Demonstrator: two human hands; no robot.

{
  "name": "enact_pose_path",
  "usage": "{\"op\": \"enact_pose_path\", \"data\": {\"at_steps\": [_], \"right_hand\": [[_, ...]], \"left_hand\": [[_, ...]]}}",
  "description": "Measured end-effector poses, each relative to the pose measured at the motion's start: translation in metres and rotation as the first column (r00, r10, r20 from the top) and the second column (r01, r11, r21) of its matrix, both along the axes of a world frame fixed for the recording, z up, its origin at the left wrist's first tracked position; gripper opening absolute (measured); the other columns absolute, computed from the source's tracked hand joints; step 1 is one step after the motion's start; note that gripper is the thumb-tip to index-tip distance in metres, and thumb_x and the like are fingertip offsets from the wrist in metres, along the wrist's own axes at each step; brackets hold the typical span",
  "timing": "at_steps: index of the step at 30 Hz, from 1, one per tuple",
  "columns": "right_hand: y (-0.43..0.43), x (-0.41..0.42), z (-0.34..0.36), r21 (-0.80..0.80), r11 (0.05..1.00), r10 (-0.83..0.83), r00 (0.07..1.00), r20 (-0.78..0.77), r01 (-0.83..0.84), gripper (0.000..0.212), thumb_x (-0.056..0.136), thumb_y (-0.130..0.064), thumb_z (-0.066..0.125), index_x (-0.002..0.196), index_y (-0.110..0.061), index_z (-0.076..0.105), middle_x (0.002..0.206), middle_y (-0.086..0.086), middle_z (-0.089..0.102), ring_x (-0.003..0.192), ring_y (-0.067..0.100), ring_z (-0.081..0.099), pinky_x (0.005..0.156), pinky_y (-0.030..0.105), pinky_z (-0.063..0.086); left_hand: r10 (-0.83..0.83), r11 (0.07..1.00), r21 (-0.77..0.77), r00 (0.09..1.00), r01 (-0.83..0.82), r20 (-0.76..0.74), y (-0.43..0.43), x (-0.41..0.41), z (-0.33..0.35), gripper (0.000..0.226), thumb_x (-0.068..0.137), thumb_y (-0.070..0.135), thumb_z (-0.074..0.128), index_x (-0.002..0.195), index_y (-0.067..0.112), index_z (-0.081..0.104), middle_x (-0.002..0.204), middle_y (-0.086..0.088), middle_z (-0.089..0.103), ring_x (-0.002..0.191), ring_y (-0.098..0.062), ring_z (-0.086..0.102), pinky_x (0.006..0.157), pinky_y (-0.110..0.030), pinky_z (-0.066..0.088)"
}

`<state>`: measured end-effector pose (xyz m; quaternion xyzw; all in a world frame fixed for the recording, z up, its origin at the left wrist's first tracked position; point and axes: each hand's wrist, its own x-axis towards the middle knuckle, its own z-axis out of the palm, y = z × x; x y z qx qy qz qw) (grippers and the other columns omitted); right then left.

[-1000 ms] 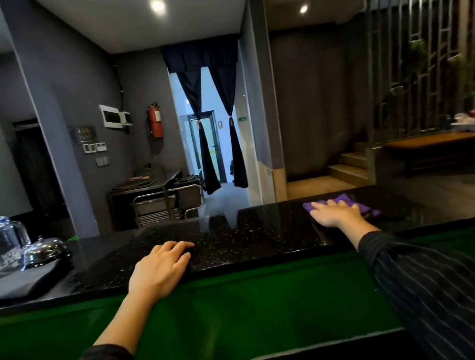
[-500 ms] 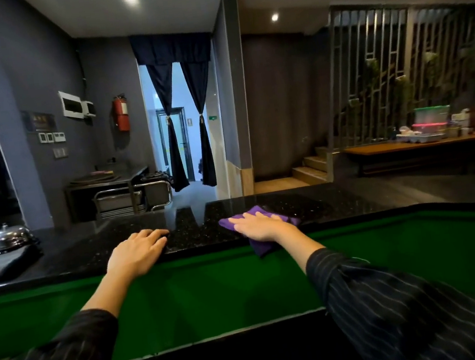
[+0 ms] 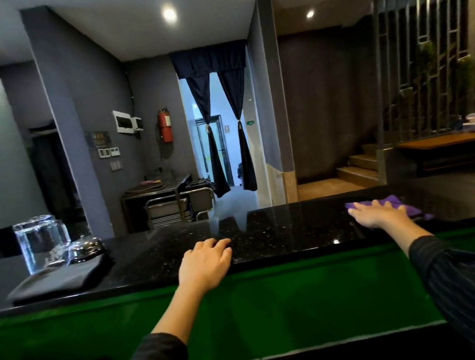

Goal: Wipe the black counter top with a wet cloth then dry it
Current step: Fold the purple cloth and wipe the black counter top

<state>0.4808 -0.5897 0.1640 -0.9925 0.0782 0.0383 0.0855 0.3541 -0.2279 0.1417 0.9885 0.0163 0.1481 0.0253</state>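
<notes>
The black speckled counter top (image 3: pixel 282 228) runs across the view above a green front panel. My right hand (image 3: pixel 376 214) lies flat, palm down, on a purple cloth (image 3: pixel 406 206) on the right part of the counter, pressing it to the surface. The cloth shows past the fingers and to the right of the hand. My left hand (image 3: pixel 206 262) rests on the counter's near edge near the middle, fingers curled loosely, holding nothing.
At the counter's left end stand upturned clear glasses (image 3: pixel 42 241) and a metal call bell (image 3: pixel 86 248) by a folded dark cloth (image 3: pixel 59 281). Beyond the counter are a steel trolley (image 3: pixel 179 205), a curtained doorway and steps at the right.
My right hand has slid the purple cloth from the middle of the counter's near edge out to the right. My left hand has stayed at the edge.
</notes>
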Motion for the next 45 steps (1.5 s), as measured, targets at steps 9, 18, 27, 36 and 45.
{"op": "enact_pose_path", "data": {"at_steps": [9, 18, 27, 36, 45], "right_hand": [[0.184, 0.040, 0.003, -0.002, 0.977, 0.212, 0.977, -0.001, -0.212, 0.066, 0.093, -0.069, 0.009, 0.153, -0.040, 0.010, 0.164, 0.006, 0.001, 0.149, 0.035, 0.002, 0.117, 0.055, 0.003], [0.367, 0.121, -0.021, 0.024, 0.798, 0.601, 0.794, -0.092, -0.602, 0.105, 0.052, -0.089, -0.003, 0.149, -0.049, 0.004, 0.164, -0.003, 0.000, 0.149, 0.035, 0.002, 0.115, 0.063, 0.005], [0.416, -0.032, 0.002, 0.060, 0.610, 0.792, 0.609, -0.046, -0.790, 0.053, 0.099, -0.058, 0.017, 0.150, -0.047, 0.010, 0.163, -0.005, 0.002, 0.150, 0.026, -0.002, 0.116, 0.061, -0.003], [0.350, -0.067, 0.003, 0.087, 0.620, 0.781, 0.624, 0.025, -0.780, 0.052, 0.101, -0.054, 0.018, 0.151, -0.042, 0.016, 0.162, -0.008, 0.011, 0.150, 0.021, 0.005, 0.118, 0.052, 0.000], [0.396, -0.098, -0.001, -0.008, 0.784, 0.619, 0.782, 0.077, -0.620, 0.054, 0.098, -0.058, 0.013, 0.150, -0.045, 0.015, 0.163, 0.001, 0.007, 0.149, 0.031, 0.004, 0.115, 0.059, 0.002]], "left_hand": [[-0.224, 0.963, -0.170, 0.972, 0.210, -0.066, 0.021, 0.001, 0.004, 0.052, 0.098, 0.040, 0.037, 0.147, 0.024, 0.029, 0.156, -0.007, 0.026, 0.143, -0.022, 0.024, 0.116, -0.037, 0.019], [0.011, 1.000, -0.004, 0.984, -0.011, 0.178, 0.127, -0.039, -0.007, 0.082, 0.077, 0.059, 0.000, 0.141, 0.029, 0.039, 0.153, 0.005, 0.033, 0.141, -0.009, 0.027, 0.118, -0.041, 0.009], [0.074, 0.997, -0.021, 0.945, -0.071, 0.320, 0.118, -0.054, -0.022, 0.068, 0.086, 0.048, 0.008, 0.120, 0.020, 0.059, 0.128, -0.002, 0.061, 0.120, -0.021, 0.054, 0.099, -0.037, 0.040], [0.064, 0.996, 0.054, 0.987, -0.072, 0.145, 0.146, -0.118, -0.047, 0.073, 0.095, 0.039, 0.039, 0.148, 0.033, -0.009, 0.160, 0.006, -0.004, 0.146, -0.017, -0.012, 0.114, -0.037, -0.010], [0.115, 0.992, 0.059, 0.985, -0.109, -0.127, 0.147, -0.127, -0.031, 0.093, 0.088, 0.015, 0.051, 0.146, 0.020, -0.022, 0.156, -0.005, -0.025, 0.144, -0.025, -0.019, 0.118, -0.047, 0.002]]}}
